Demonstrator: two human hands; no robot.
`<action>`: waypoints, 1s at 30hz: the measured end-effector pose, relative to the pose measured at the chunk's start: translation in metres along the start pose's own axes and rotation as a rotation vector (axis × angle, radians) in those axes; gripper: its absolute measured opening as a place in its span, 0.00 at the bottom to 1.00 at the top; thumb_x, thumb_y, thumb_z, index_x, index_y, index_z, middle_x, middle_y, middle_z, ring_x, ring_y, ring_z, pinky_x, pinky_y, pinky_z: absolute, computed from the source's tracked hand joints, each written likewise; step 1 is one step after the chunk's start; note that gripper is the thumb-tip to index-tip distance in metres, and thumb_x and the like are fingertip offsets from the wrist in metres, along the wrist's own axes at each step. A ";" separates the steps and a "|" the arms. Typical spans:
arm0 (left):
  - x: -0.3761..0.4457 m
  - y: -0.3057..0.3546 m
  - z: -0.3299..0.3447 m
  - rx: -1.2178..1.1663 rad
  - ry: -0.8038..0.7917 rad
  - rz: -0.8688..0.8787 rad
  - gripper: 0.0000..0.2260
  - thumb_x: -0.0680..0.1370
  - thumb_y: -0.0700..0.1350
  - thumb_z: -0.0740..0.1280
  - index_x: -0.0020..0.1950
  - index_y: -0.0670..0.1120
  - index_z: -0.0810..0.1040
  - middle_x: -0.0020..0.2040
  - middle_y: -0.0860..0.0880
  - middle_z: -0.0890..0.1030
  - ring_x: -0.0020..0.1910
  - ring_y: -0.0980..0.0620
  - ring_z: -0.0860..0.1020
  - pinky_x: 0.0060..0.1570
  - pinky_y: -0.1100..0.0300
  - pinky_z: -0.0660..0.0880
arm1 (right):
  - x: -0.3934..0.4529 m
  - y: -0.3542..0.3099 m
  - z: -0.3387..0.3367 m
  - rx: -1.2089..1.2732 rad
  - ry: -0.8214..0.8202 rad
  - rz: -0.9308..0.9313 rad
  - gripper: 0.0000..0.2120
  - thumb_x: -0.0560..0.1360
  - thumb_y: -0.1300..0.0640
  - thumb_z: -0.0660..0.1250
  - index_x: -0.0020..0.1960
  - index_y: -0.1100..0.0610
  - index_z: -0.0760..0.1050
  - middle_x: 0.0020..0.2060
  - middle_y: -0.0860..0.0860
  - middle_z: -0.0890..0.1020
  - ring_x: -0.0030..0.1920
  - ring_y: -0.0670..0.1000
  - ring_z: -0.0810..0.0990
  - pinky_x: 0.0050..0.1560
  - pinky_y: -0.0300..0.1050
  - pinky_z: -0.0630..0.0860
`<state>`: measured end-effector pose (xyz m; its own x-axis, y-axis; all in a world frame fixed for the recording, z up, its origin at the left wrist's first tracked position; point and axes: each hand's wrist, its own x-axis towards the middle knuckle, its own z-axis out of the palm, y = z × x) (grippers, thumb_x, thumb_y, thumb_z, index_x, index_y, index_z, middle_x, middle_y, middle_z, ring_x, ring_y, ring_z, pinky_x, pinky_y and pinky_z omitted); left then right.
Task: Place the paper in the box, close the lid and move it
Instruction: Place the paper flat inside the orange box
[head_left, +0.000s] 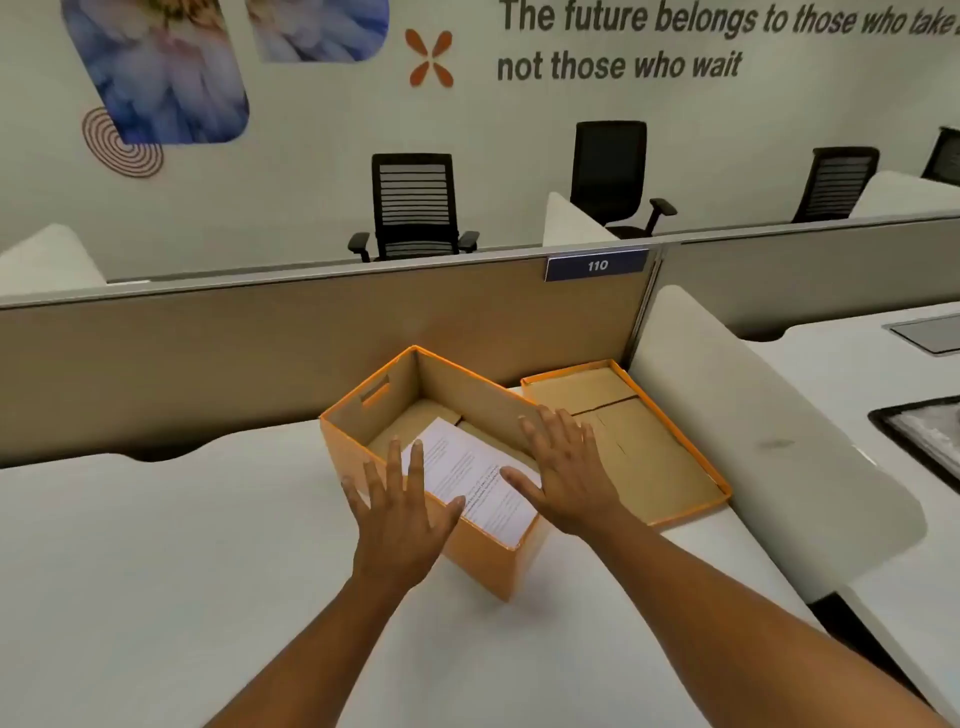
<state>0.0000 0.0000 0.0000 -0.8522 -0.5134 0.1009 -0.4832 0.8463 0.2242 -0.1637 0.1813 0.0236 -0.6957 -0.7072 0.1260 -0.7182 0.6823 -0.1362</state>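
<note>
An orange cardboard box (358, 415) stands open on the white desk, turned at an angle. A printed white paper (467, 473) lies slanted inside it, its near edge leaning on the box's front wall. My left hand (402, 512) hovers flat over the box's near left corner, fingers spread, holding nothing. My right hand (566, 473) is flat over the box's right wall, fingers apart, thumb near the paper. The orange lid (639, 447) lies upside down on the desk just right of the box, its brown inside showing.
A tan partition (260, 338) with a blue "110" tag (596, 265) runs behind the box. A white curved divider (753, 415) stands to the right, with a neighbouring desk and a dark tray (924, 436) beyond it. Black office chairs (415, 208) stand behind the partition.
</note>
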 end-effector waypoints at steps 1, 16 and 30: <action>0.006 0.005 0.005 -0.091 -0.054 -0.075 0.44 0.76 0.76 0.45 0.86 0.51 0.47 0.86 0.44 0.46 0.83 0.35 0.55 0.77 0.31 0.53 | 0.006 0.008 0.002 0.010 -0.040 0.027 0.42 0.78 0.26 0.42 0.83 0.50 0.56 0.83 0.56 0.57 0.82 0.61 0.53 0.77 0.66 0.50; 0.040 0.022 0.049 -1.172 -0.164 -0.813 0.31 0.84 0.46 0.62 0.81 0.59 0.50 0.72 0.46 0.74 0.66 0.39 0.76 0.46 0.43 0.81 | 0.080 0.060 0.036 0.203 -0.127 0.269 0.23 0.81 0.50 0.62 0.73 0.59 0.68 0.64 0.59 0.75 0.63 0.61 0.73 0.57 0.57 0.77; -0.009 -0.063 0.018 -0.918 -0.100 -0.458 0.27 0.80 0.56 0.57 0.81 0.61 0.61 0.62 0.58 0.76 0.49 0.57 0.78 0.52 0.53 0.77 | 0.046 0.003 0.043 0.741 -0.384 0.383 0.26 0.80 0.44 0.61 0.74 0.55 0.69 0.68 0.55 0.77 0.66 0.59 0.76 0.56 0.49 0.71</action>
<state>0.0346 -0.0463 -0.0321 -0.6583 -0.7092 -0.2524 -0.4626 0.1166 0.8789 -0.1979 0.1427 -0.0129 -0.7381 -0.5610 -0.3748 -0.1571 0.6832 -0.7132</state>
